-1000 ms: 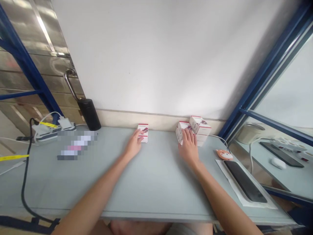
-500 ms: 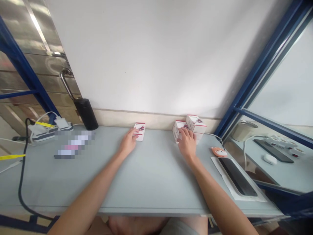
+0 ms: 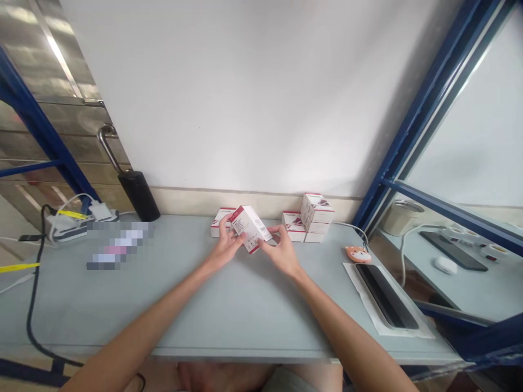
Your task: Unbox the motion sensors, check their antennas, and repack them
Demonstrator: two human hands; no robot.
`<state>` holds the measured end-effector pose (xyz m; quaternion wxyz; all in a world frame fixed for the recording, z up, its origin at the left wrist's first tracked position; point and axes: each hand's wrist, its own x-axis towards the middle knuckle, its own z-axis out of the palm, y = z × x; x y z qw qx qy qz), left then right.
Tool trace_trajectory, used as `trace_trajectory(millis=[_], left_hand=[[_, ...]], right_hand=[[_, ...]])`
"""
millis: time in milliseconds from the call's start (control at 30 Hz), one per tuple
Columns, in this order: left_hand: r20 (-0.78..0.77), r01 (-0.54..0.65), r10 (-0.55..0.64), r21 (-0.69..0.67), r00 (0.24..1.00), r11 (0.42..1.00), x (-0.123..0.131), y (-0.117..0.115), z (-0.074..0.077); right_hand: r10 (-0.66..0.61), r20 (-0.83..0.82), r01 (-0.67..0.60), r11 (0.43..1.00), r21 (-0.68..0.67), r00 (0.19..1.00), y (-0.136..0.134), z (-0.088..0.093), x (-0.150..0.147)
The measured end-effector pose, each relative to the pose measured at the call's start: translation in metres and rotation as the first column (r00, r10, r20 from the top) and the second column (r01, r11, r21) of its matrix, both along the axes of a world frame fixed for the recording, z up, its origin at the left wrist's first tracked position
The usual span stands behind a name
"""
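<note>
Here, left hand (image 3: pixel 223 246), right hand (image 3: pixel 283 251), fingers (image 3: pixel 238 238) of both pinching a white carton (image 3: pixel 249 228) (print unreadable)

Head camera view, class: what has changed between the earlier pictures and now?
The left hand and right hand have moved toward each other, off the boxes by the wall. Together they now hold a white box with red trim, tilted and raised above the table between them. Which pile it came from cannot be told. The stacked boxes and orange fox-shaped mouse stayed where they were.
</note>
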<state>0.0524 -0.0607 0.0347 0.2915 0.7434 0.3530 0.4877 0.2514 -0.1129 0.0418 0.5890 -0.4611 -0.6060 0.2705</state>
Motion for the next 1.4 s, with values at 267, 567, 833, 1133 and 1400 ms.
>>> trace_trajectory(millis=[267,567,833,1133,1400], left_hand=[[-0.064,0.013,-0.009,0.072,0.998,0.997,-0.005,-0.015,-0.002],[-0.224,0.005,0.039,0.192,0.974,0.981,-0.005,-0.024,0.002],[-0.331,0.084,0.028,0.320,0.943,0.944,-0.008,-0.024,0.004],[-0.358,0.081,0.065,0.377,0.931,0.923,-0.006,-0.031,0.009],[-0.358,0.052,0.080,0.345,0.930,0.937,-0.006,-0.030,0.008]], right_hand=[[0.116,0.124,-0.115,0.993,-0.015,0.985,-0.013,0.002,0.006],[-0.059,0.314,-0.008,0.978,0.209,0.947,-0.022,0.017,0.003],[-0.136,0.230,0.087,0.973,0.212,0.964,-0.024,0.022,0.014],[0.011,0.481,-0.175,0.939,0.296,0.876,-0.029,0.030,0.015],[0.020,0.451,-0.151,0.955,0.257,0.892,-0.029,0.028,0.012]])
